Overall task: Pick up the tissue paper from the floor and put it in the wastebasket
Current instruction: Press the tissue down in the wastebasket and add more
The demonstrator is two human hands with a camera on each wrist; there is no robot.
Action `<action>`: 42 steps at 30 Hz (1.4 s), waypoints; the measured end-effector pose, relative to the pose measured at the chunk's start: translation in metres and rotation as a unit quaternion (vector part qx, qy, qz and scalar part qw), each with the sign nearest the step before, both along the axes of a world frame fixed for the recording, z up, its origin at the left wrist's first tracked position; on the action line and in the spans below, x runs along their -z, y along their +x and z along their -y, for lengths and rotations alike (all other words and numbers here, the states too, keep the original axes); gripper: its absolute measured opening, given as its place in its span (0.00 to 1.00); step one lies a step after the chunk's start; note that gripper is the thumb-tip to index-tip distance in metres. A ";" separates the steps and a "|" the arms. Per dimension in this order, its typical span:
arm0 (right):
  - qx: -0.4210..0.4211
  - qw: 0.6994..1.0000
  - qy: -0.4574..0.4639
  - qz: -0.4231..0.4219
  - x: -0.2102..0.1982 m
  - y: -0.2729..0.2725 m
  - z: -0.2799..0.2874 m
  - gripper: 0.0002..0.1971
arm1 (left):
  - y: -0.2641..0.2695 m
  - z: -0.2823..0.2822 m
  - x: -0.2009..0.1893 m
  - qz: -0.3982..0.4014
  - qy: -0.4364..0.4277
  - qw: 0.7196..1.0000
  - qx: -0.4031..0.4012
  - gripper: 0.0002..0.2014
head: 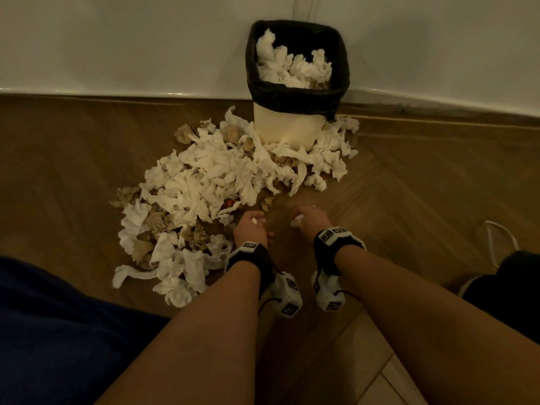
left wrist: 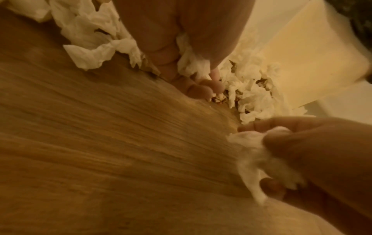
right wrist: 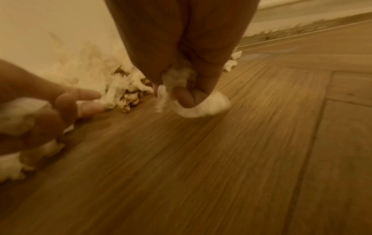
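Herringbone wood floor (head: 409, 182) strewn with crumpled tissue (head: 204, 176); left hand (head: 250, 229) and right hand (head: 311, 220), each grip clamped on a soft wad.

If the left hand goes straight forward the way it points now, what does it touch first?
Most likely the heap of tissue paper on the floor: the left hand, already gripping a small tissue, points at its near edge. The wastebasket stands farther behind. Depth is uncertain.

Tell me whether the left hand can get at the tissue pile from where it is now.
Probably yes: the left hand hovers at the tissue pile's near edge with nothing between, but it already holds a wad, so little room remains.
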State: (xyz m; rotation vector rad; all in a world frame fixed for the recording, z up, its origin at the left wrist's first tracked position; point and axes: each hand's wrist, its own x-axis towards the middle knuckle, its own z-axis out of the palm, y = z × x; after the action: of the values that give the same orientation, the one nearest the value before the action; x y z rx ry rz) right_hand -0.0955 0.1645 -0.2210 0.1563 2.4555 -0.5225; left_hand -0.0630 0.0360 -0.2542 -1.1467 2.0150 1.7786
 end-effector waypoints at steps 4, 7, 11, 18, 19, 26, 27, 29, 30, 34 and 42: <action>0.113 0.992 -0.054 -0.010 -0.011 0.001 -0.012 0.15 | -0.002 0.000 -0.012 0.008 -0.091 0.993 0.080 0.14; 0.183 0.980 -0.075 -0.031 -0.017 0.002 -0.019 0.24 | -0.004 -0.001 -0.023 0.019 -0.199 0.958 0.205 0.18; 0.255 0.960 -0.113 -0.020 -0.029 0.002 -0.023 0.10 | -0.001 -0.003 -0.033 0.018 -0.214 0.952 0.220 0.20; 0.199 0.974 -0.088 0.069 -0.038 0.015 -0.040 0.14 | -0.002 -0.005 -0.050 0.051 0.048 0.996 0.056 0.16; 0.197 0.976 -0.071 0.057 -0.038 0.016 -0.042 0.13 | -0.002 -0.006 -0.051 0.041 0.019 0.996 0.075 0.22; 0.291 0.954 -0.076 0.015 -0.047 0.022 -0.051 0.29 | -0.001 -0.013 -0.064 0.023 -0.136 0.977 0.164 0.32; 0.302 0.950 -0.081 0.002 -0.051 0.022 -0.052 0.26 | -0.003 -0.015 -0.067 0.006 -0.125 0.979 0.162 0.29; 0.322 0.942 -0.093 -0.030 -0.060 0.020 -0.053 0.23 | -0.005 -0.021 -0.075 -0.017 -0.123 0.982 0.140 0.27; 0.325 0.939 -0.101 -0.047 -0.068 0.020 -0.051 0.24 | -0.004 -0.024 -0.085 -0.032 -0.100 0.987 0.121 0.27; 0.268 0.952 -0.097 -0.109 -0.106 0.018 -0.051 0.19 | -0.010 -0.034 -0.121 -0.065 0.042 0.996 0.051 0.18; 0.194 0.947 -0.131 -0.218 -0.189 -0.003 -0.062 0.13 | -0.022 -0.040 -0.219 -0.115 0.176 0.975 0.079 0.30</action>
State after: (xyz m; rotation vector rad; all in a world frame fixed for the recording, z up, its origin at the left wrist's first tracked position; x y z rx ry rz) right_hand -0.0988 0.2269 -0.0319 0.4641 2.7546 -1.1563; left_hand -0.0845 0.0760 -0.0348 -0.6844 1.7440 2.1509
